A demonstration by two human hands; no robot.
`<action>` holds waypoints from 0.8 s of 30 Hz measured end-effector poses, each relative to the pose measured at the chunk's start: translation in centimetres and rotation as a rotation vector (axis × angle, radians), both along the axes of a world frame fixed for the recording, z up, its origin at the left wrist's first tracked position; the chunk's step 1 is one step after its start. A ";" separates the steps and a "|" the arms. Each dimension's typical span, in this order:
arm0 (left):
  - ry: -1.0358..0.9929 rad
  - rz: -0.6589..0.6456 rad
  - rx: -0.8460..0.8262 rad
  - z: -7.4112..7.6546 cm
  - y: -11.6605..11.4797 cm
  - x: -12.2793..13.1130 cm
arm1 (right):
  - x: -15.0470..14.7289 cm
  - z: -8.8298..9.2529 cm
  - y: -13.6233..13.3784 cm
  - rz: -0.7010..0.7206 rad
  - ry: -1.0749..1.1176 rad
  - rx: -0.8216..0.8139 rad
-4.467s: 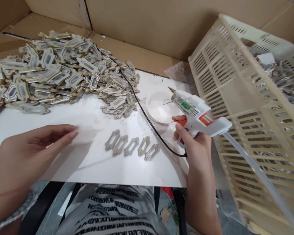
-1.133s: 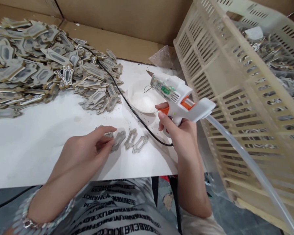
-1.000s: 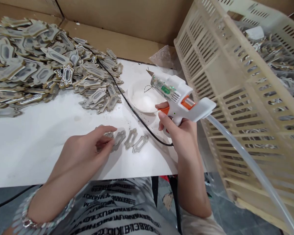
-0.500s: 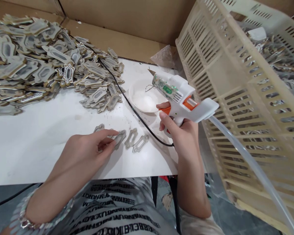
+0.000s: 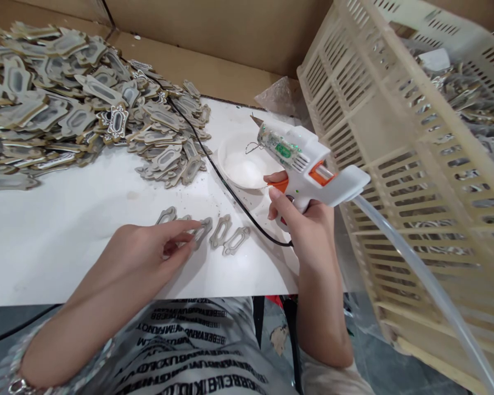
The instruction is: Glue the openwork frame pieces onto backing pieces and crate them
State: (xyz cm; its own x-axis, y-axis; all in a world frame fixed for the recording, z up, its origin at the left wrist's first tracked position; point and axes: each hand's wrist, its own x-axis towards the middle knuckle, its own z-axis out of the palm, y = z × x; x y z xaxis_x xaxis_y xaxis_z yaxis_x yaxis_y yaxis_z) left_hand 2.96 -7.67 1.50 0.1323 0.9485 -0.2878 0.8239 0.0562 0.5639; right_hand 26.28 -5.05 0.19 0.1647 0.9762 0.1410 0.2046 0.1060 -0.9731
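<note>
A heap of small ornate frames (image 5: pixel 78 109) covered the rear left of the white desk (image 5: pixel 45 247), running past the view's left edge; a black cord (image 5: pixel 235 196) crossed between a row of five loose frames (image 5: pixel 215 236) and a white bowl (image 5: pixel 239 170). The left hand (image 5: pixel 148 249) partly hid the second frame, fingertips at the middle frame (image 5: pixel 207 225); whether they pinched it could not be told. The right hand (image 5: pixel 307 225) gripped a glue gun (image 5: pixel 302 162), partly covering the bowl, its contents indistinct. A plastic crate (image 5: pixel 364 131), cut off at right, held jumbled small pieces (image 5: pixel 469 101).
</note>
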 end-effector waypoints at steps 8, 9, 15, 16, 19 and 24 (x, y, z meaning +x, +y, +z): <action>-0.097 0.015 0.031 0.0 -0.3 -0.1 | 0.0 0.2 0.0 -0.010 -0.007 -0.021; -0.108 0.012 0.032 0.0 -0.3 -0.2 | 0.0 0.2 -0.1 -0.013 -0.006 -0.020; -0.087 0.040 0.054 0.4 -0.8 -1.3 | 0.0 0.3 -0.2 -0.014 -0.005 -0.025; -0.079 0.045 0.056 0.5 -0.9 -1.5 | 0.0 0.3 -0.2 -0.017 -0.003 -0.030; -0.094 0.072 0.065 0.7 -0.8 -1.4 | -0.1 0.4 -0.2 -0.027 0.018 -0.044; -0.164 0.065 0.123 0.5 0.2 0.9 | -0.1 0.4 -0.2 -0.017 0.026 -0.068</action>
State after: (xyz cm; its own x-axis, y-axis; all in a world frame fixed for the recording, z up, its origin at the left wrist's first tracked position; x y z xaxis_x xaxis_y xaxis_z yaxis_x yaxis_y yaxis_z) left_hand 3.91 -7.51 1.99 0.1051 0.9833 -0.1487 0.7171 0.0287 0.6964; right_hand 26.18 -5.21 0.60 0.1838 0.9805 0.0701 0.1801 0.0366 -0.9830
